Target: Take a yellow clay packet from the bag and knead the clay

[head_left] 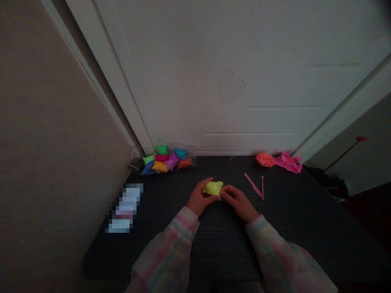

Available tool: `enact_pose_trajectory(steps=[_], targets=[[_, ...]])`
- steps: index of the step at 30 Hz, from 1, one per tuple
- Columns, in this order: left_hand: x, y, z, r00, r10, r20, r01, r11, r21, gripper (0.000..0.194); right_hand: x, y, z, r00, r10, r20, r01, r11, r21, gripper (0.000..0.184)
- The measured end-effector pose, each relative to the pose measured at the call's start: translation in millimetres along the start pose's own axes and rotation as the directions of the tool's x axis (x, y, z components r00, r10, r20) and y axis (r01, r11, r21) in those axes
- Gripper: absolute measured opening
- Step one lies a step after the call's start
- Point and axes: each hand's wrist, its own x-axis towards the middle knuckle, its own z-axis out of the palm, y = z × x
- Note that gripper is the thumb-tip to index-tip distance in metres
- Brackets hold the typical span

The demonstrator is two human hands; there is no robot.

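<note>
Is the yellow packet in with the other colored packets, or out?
Out: the left hand holds the yellow packet, with the right hand at its edge, apart from the other colored packets.

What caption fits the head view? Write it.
Left hand holds a yellow packet, right hand pinching its edge.

Dim, greyish light around my black table [220, 244]
Behind the table, the white door [171, 61] is the palest area, dulled to grey; I cannot tell where the light comes from. Left of the table the wall [45, 142] sinks into brown gloom, and past its right end the floor [372, 211] goes nearly black. Above the tabletop my left hand [199, 198] and right hand [240, 202] look soft and underlit. Coarse pixel blocks [125, 209] mask its left side. Wide-angle stretch slants the door's edges; a dark blur [385, 8] smudges the corner high to the table's right.
</note>
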Motion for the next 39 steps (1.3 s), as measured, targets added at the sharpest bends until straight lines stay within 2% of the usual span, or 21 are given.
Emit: enact_pose_trajectory(steps=[2,4,6,8,11,15,17,22,24,26,30,33,39], targets=[[-1,3,-0.9,0.993,0.067,-0.099,-0.054,0.990,0.131,0.058,0,1,1,0.997,-0.041,-0.061,0.034,0.993,-0.114,0.012],[-3,6,-1.7,0.959,0.173,-0.226,-0.099,0.946,0.308,0.051,-2,1,3,0.989,-0.090,-0.118,0.058,0.966,-0.253,0.011],[-5,7,-1.6,0.934,0.242,-0.263,-0.112,0.897,0.428,0.037,-3,0,6,0.981,-0.138,-0.137,0.080,0.929,-0.362,0.010],[-6,7,0.1,0.958,0.228,-0.174,-0.123,0.874,0.470,0.025,-5,-1,9,0.978,-0.180,-0.109,0.118,0.899,-0.421,0.008],[-8,6,4.1,0.984,0.176,-0.015,-0.144,0.847,0.512,0.018,-6,-1,13,0.974,-0.222,-0.052,0.173,0.868,-0.466,0.008],[-8,5,6.4,0.981,0.189,0.034,-0.170,0.774,0.610,0.017,-6,1,14,0.969,-0.246,-0.025,0.196,0.827,-0.527,0.011],[-9,5,6.0,0.978,0.198,0.070,-0.192,0.705,0.683,0.018,-5,3,15,0.968,-0.252,-0.015,0.199,0.798,-0.569,0.011],[-10,6,5.9,0.970,0.195,0.142,-0.219,0.463,0.859,0.023,-4,6,17,0.962,-0.275,0.003,0.201,0.698,-0.687,0.011],[-9,7,6.5,0.968,0.197,0.154,-0.224,0.406,0.886,0.023,-5,7,17,0.958,-0.286,-0.004,0.195,0.663,-0.723,0.010],[-9,7,7.1,0.966,0.203,0.158,-0.228,0.389,0.893,0.024,-5,7,18,0.950,-0.311,-0.020,0.191,0.632,-0.751,0.009],[-8,7,8.0,0.963,0.228,0.147,-0.232,0.416,0.879,0.023,-5,6,19,0.908,-0.416,-0.050,0.231,0.597,-0.769,0.006],[-7,6,8.7,0.954,0.259,0.155,-0.261,0.451,0.854,0.021,-3,6,19,0.881,-0.465,-0.087,0.265,0.637,-0.724,0.005],[-6,5,9.5,0.930,0.326,0.168,-0.319,0.494,0.809,0.017,0,8,18,0.889,-0.420,-0.185,0.206,0.726,-0.656,0.005]])
